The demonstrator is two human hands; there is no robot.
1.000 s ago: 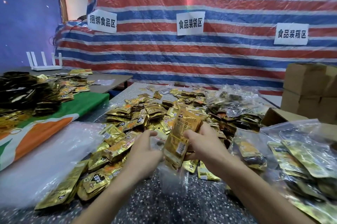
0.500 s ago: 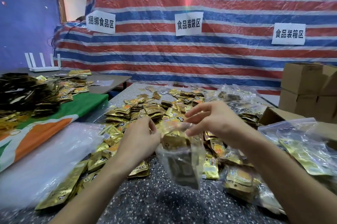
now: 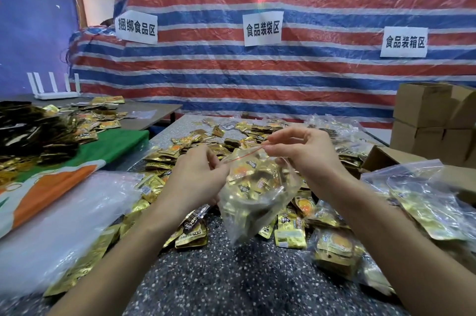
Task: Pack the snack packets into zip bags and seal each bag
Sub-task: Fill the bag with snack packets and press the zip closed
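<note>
Sealing step. Filled zip bag [image 3: 255,194] held above table [image 3: 231,277] near front edge; left hand [image 3: 198,181] and right hand [image 3: 304,153] each pinch red-lined mouth. Next: press zip shut along length.
</note>
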